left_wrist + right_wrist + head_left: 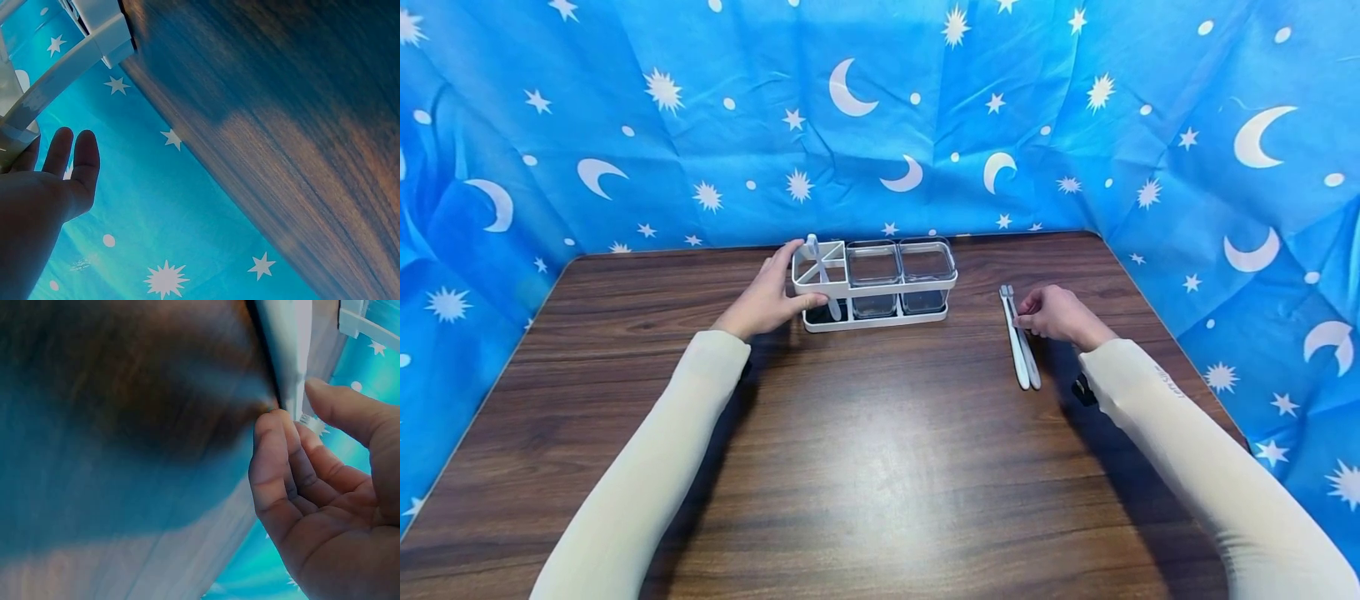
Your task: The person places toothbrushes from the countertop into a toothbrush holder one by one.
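Observation:
A white toothbrush holder (880,289) stands toward the back of the table, two clear cups (874,265) side by side in it. One toothbrush (822,271) leans upright in its divided left part. My left hand (767,292) grips the holder's left end, thumb at the front and fingers behind. Farther right, a white toothbrush (1017,350) and a grey toothbrush (1028,354) lie together, heads pointing away. With thumb and fingertips my right hand (1056,312) pinches the grey one; in the right wrist view the fingers (269,450) touch the handle's edge.
The brown wooden table (880,467) meets a blue curtain (880,108) with white moons and stars at its back and sides. A dark wrist strap (1082,389) shows at the right sleeve.

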